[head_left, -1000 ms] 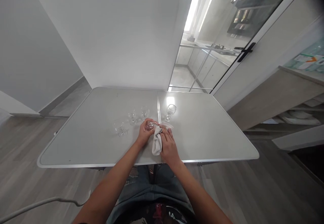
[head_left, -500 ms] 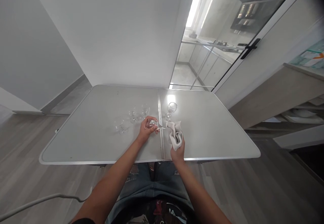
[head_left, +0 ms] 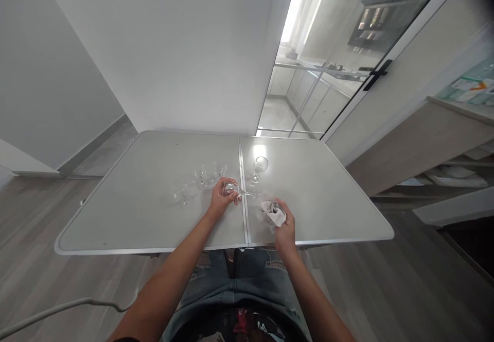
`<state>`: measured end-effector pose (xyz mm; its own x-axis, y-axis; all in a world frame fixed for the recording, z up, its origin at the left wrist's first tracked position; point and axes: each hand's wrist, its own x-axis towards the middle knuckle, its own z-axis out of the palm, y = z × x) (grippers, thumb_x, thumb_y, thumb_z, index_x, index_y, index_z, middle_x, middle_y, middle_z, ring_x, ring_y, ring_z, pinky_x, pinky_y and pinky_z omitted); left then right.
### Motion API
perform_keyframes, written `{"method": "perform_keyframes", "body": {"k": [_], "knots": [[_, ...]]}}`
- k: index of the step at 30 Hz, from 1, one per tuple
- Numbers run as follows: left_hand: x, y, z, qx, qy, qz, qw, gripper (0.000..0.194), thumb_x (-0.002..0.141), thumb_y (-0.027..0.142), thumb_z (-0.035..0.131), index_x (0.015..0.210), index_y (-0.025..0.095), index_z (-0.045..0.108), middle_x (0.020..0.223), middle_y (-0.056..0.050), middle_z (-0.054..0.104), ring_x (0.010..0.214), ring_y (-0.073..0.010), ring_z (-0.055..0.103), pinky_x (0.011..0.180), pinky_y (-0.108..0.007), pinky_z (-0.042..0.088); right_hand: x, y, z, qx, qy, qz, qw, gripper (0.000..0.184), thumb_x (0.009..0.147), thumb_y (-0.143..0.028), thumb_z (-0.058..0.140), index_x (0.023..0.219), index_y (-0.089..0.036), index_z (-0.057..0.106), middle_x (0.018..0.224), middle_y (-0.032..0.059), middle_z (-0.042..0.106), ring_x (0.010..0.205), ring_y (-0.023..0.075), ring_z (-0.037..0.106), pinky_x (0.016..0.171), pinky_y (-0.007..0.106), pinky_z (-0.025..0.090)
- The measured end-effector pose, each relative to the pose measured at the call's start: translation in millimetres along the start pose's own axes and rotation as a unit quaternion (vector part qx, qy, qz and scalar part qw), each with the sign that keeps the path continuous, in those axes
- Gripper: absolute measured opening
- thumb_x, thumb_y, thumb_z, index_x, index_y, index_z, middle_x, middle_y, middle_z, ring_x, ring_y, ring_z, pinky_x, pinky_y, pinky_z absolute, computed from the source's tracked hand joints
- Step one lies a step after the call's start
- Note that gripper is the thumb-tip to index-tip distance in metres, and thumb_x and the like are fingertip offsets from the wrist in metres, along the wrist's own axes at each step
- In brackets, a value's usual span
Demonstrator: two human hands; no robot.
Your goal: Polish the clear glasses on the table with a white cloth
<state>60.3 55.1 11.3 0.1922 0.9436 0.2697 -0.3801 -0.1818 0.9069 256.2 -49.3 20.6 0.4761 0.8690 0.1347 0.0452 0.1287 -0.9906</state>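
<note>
My left hand (head_left: 223, 195) is closed around the bowl of a stemmed wine glass (head_left: 232, 190), which lies sideways with its stem and foot pointing right across the table's seam. Bunched in my right hand (head_left: 286, 224) is a white cloth (head_left: 274, 213), a short way right of the glass's foot and apart from it. The cloth is a little blurred. Beyond the held glass, another wine glass (head_left: 260, 166) stands upright on the right half of the table. Left of my left hand stand three more clear glasses (head_left: 201, 178), their outlines faint.
The pale folding table (head_left: 135, 198) has a metal edge and a seam down its middle. A white wall (head_left: 185, 64) and a glazed door (head_left: 309, 89) rise behind it. Shelves (head_left: 436, 141) stand to the right. A grey cable (head_left: 77, 301) runs at lower left.
My right hand has moved right with the cloth, away from the glass's foot, and the cloth has become more crumpled. My left hand keeps the glass in nearly the same place.
</note>
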Motion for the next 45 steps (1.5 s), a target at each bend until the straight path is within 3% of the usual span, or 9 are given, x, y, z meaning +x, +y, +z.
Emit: {"method": "perform_keyframes", "body": {"k": [2,6,10,16,26,31,36,40,45], "knots": [[-0.4,-0.4,0.2,0.008,-0.012,-0.006,1.000,0.044,0.073,0.038,0.082,0.105,0.019,0.058,0.107,-0.004,0.060,0.061,-0.0123,0.068,0.050,-0.024,0.054,6.7,-9.2,-11.6,-0.005,-0.089,0.005,0.996,0.017,0.073,-0.032,0.067,0.076,-0.016,0.071,0.111,0.0085,0.069,0.095,0.0207,0.064,0.082,0.031,0.050],[-2.1,-3.5,0.9,0.036,-0.043,-0.027,0.998,0.045,0.072,0.038,0.083,0.105,0.020,0.059,0.107,-0.005,0.060,0.065,-0.0132,0.068,0.049,-0.022,0.053,10.6,-20.3,-21.4,-0.057,-0.263,0.076,0.960,0.043,0.087,-0.045,0.053,0.061,-0.015,0.067,0.068,0.0032,0.065,0.058,0.0145,0.055,0.056,0.025,0.043],[-3.6,-6.9,1.8,0.067,-0.073,-0.040,0.994,0.048,0.069,0.040,0.085,0.105,0.021,0.059,0.113,-0.006,0.058,0.067,-0.0120,0.066,0.048,-0.021,0.051,10.4,-21.9,-8.8,-0.272,-0.191,-0.019,0.943,0.034,0.088,-0.044,0.058,0.080,-0.016,0.075,0.053,-0.0016,0.054,0.051,0.0146,0.050,0.053,0.024,0.035],[-4.1,-6.7,1.8,0.100,-0.091,-0.034,0.990,0.048,0.068,0.039,0.086,0.105,0.021,0.060,0.109,-0.005,0.060,0.070,-0.0105,0.065,0.057,-0.020,0.050,10.5,-25.0,15.6,-0.459,-0.157,-0.180,0.856,0.051,0.076,-0.014,0.056,0.122,-0.032,0.069,0.101,0.0041,0.072,0.072,0.0181,0.064,0.062,0.026,0.041],[-4.5,-3.4,4.4,0.126,-0.085,-0.009,0.988,0.045,0.072,0.037,0.083,0.107,0.021,0.060,0.111,-0.004,0.057,0.073,-0.0108,0.065,0.063,-0.022,0.052,9.3,-42.4,16.4,-0.506,-0.231,-0.096,0.825,0.062,0.086,-0.035,0.060,0.146,-0.031,0.046,0.083,0.0014,0.073,0.075,0.0217,0.067,0.067,0.026,0.040],[-6.0,-3.9,4.9,0.100,-0.138,-0.023,0.985,0.050,0.069,0.039,0.085,0.107,0.020,0.059,0.109,-0.005,0.059,0.071,-0.0104,0.064,0.062,-0.022,0.053,15.9,-34.3,20.5,-0.599,-0.234,-0.110,0.758,0.022,0.093,-0.029,0.053,0.109,-0.028,0.069,0.099,0.0048,0.071,0.085,0.0201,0.068,0.069,0.027,0.040],[-5.4,-11.0,5.1,0.064,-0.173,-0.032,0.982,0.066,0.059,0.040,0.092,0.112,0.021,0.058,0.116,-0.008,0.059,0.073,-0.0113,0.065,0.063,-0.023,0.054,19.5,-26.3,23.7,-0.618,-0.279,-0.148,0.720,0.021,0.087,-0.024,0.059,0.106,-0.024,0.069,0.097,0.0068,0.071,0.084,0.0197,0.068,0.071,0.026,0.042],[-3.7,-14.3,3.8,0.035,-0.166,-0.030,0.985,0.092,0.056,0.052,0.090,0.133,0.028,0.044,0.131,-0.012,0.055,0.073,-0.0144,0.069,0.058,-0.023,0.052,53.9,-13.5,5.5,-0.571,-0.200,-0.153,0.782,0.023,0.085,-0.024,0.059,0.102,-0.026,0.073,0.095,0.0055,0.075,0.083,0.0213,0.069,0.072,0.027,0.045],[-5.8,-12.0,-2.6,0.243,-0.052,0.032,0.968,0.032,0.094,0.044,0.056,0.077,0.018,0.059,0.067,0.002,0.058,0.051,-0.0078,0.052,0.053,-0.022,0.039,131.4,14.0,-16.5,-0.366,-0.085,-0.074,0.924,0.025,0.080,-0.036,0.062,0.091,-0.020,0.079,0.086,0.0029,0.078,0.080,0.0231,0.071,0.064,0.025,0.049]]}}
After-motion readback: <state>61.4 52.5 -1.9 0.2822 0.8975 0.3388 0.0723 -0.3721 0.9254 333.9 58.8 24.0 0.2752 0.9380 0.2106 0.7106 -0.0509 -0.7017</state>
